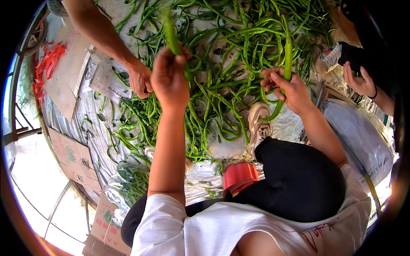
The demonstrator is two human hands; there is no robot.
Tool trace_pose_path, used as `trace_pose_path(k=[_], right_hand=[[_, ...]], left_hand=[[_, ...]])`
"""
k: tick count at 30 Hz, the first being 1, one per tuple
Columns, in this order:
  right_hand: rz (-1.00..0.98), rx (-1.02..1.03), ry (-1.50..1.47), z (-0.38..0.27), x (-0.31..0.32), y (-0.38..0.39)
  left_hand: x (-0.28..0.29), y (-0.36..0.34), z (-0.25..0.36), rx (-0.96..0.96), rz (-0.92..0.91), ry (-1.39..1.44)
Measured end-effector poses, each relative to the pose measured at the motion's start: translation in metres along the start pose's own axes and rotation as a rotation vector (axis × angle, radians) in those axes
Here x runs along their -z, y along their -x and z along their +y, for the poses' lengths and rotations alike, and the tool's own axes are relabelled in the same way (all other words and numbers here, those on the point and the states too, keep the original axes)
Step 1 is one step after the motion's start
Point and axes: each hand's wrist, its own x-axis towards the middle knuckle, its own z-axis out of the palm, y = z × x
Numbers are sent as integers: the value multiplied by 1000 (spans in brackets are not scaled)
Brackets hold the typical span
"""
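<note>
My left hand point(170, 79) is raised in the middle, fingers closed on a long green pepper point(172, 36) that stands up, its upper end smeared by motion. My right hand point(285, 88), to the right, is closed around another long green pepper point(288, 53), held upright with its lower end curving down to the left. Beneath both hands a wide, loose spread of long green peppers point(218, 119) lies on a pale ground sheet point(226, 147).
A co-worker's hand point(141, 79) reaches down left of mine; another person's hand point(358, 81) is at right. Red tangled strips point(47, 68), cardboard point(70, 158), a bagged heap of peppers point(134, 187), a red plastic object point(239, 175), my shoe point(260, 123) and a filled translucent bag point(358, 136) surround me.
</note>
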Motion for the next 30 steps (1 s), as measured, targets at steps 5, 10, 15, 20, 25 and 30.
trace_pose_path(k=[5, 10, 15, 20, 25, 30], right_hand=[[10, 96, 47, -21, -6, -1], [34, 113, -84, -22, 0, -3], [46, 125, -126, -27, 9, 0], [-37, 122, -160, -31, 6, -4], [-186, 98, 36, -13, -32, 4], [-135, -104, -329, 7, -19, 10]], left_hand=[[1, -37, 55, 238, -34, 491], [16, -41, 45, 372, 46, 660], [31, -36, 12, 498, 66, 844], [23, -24, 3, 546, 170, 759], [-72, 26, 22, 568, -34, 96], [-91, 65, 7, 139, -190, -381]])
